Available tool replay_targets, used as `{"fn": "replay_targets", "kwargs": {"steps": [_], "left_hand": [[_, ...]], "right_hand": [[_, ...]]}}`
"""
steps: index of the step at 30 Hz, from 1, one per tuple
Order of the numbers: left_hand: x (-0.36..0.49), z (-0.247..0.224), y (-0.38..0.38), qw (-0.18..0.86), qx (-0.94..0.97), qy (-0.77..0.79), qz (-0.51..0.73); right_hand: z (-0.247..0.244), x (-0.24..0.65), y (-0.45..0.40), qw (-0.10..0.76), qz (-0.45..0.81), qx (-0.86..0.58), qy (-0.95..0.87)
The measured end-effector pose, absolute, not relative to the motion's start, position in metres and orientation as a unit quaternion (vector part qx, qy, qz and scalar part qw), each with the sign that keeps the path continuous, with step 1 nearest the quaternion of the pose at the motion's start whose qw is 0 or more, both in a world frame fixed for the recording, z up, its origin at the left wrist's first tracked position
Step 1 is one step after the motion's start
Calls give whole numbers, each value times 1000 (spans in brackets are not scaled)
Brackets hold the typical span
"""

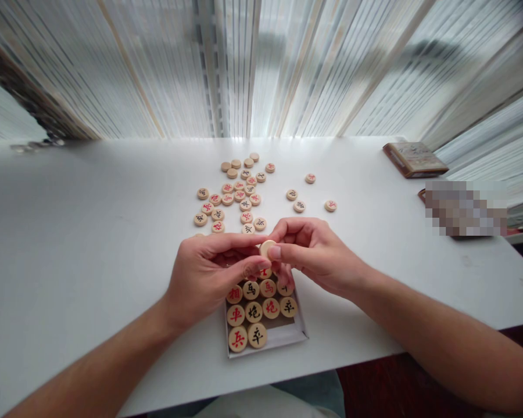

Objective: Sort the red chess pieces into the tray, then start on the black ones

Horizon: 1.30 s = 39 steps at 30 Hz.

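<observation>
A round wooden piece (268, 249), its blank face showing, is pinched between the thumb and fingers of my right hand (316, 252). My left hand (211, 267) is closed beside it, fingertips and thumb at the piece's left side; whether it holds another piece is hidden. Under both hands sits a shallow white box (303, 325) with rows of round pieces, red and black characters facing up. A red-marked piece (237, 339) and a black-marked piece (257, 335) lie in its front row. The box's far part is covered by my hands.
Several loose pieces (227, 199) are scattered on the white table (91, 261) beyond my hands, a few farther right (299, 206). A flat brown box (416, 159) lies at the back right, near a blurred-out object (466, 209). Striped curtains hang behind.
</observation>
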<state>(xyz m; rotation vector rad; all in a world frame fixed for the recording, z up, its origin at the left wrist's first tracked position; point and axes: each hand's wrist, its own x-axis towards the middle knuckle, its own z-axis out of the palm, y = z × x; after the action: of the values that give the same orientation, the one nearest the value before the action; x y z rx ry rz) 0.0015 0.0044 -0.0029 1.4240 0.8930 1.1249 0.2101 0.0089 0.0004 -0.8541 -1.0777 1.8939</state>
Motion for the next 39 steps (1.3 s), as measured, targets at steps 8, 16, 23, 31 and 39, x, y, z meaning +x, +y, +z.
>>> {"fn": "replay_targets", "kwargs": {"steps": [8,16,23,31,39], "left_hand": [[2,-4,4,521,619,341,480],[0,-2,4,487,661,314,477],[2,0,4,503,659,304,469],[5,3,5,566,586,346,465],[4,5,7,515,602,398,462]], "right_hand": [[-2,211,9,384,757,-327,-414],[-2,211,7,368,758,-337,-420],[2,208,5,371,762,-334,-413],[1,209,8,401,757,-328,-398],[4,206,5,404,735,-338,-427]]}}
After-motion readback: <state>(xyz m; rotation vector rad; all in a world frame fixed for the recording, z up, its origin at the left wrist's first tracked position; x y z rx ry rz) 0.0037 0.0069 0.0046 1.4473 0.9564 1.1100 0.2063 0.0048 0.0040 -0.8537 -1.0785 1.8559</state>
